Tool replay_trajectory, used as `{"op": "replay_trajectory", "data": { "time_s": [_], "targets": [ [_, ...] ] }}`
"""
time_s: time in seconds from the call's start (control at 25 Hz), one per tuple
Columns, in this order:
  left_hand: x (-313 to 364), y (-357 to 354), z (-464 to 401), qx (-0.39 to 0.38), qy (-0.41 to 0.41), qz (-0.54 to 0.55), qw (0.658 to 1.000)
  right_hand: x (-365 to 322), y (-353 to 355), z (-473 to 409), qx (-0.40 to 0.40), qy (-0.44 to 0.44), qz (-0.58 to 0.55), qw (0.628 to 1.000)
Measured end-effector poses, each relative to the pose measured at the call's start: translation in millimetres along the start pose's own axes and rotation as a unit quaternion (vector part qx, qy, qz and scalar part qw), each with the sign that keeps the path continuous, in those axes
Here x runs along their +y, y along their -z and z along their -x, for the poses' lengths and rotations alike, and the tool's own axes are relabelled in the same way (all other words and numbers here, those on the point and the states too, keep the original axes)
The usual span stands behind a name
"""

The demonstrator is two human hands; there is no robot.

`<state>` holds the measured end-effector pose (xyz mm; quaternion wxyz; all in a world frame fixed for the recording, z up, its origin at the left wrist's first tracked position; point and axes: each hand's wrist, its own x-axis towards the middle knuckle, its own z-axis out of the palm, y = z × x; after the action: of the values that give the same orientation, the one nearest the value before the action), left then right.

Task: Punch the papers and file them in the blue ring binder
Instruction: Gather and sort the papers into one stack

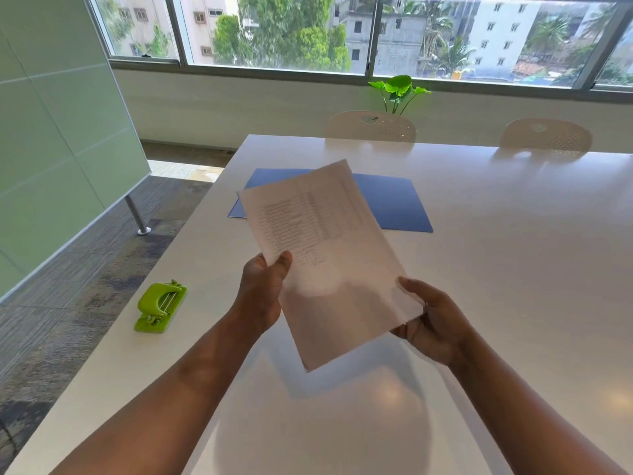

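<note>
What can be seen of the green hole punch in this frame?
The green hole punch is a small lime-green tool, plastic by its look, with a curved lever over a flat base and thin metal rods showing under the lever. It sits upright on the white table near the table's left edge, apart from the papers. Neither hand touches it. No paper is in it.

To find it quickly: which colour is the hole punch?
Bright green hole punch, seen in the head view.

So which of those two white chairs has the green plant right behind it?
The left chair, the one closer to the table's far-left corner. The plant's leaves rise just above its backrest; the right chair has only bare wall behind it.
</note>
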<state>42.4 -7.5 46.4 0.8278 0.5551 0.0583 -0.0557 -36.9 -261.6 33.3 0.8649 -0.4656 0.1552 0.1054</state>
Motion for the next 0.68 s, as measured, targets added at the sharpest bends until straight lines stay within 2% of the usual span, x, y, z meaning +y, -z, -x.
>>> {"op": "replay_trajectory", "data": {
  "time_s": [0.12,0.36,0.56,0.68],
  "targets": [
    [-3,-6,0,0.037,-0.041,0.031,0.998,19,-13,-8,0.019,0.057,-0.085,0.995],
    [-12,-29,14,0.015,-0.035,0.110,0.993,27,-48,-16,0.031,0.159,-0.093,0.982],
    [-7,-16,12,-0.033,-0.025,0.169,0.985,15,-34,-20,0.049,0.190,-0.009,0.981],
    [0,4,1,-0.018,-0.033,0.170,0.985,-15,-17,-19,0.030,0.217,0.048,0.974]
  ]
}}
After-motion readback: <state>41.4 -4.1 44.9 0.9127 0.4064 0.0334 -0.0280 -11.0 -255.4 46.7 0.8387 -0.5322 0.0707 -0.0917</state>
